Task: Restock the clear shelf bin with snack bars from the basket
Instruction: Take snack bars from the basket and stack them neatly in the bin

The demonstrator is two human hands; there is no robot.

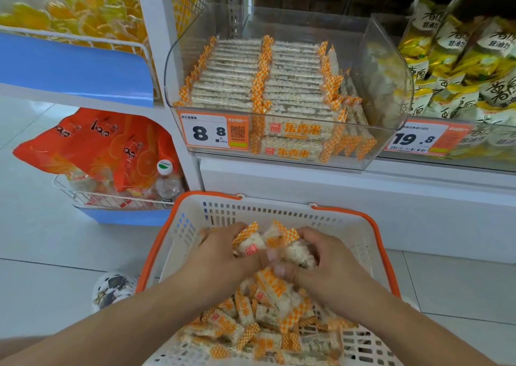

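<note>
A white basket with orange handles sits low in front of me, holding several snack bars in white and orange checked wrappers. Over it, my left hand and my right hand together grip a bunch of snack bars, fingers curled round them. Above, on the shelf, the clear bin holds two neat rows of the same bars, with more leaning at its right side.
A price tag reading 8.8 is on the bin's front. A second clear bin with yellow-green packets stands to the right. Left, a wire rack holds orange bags and a water bottle. White tiled floor surrounds the basket.
</note>
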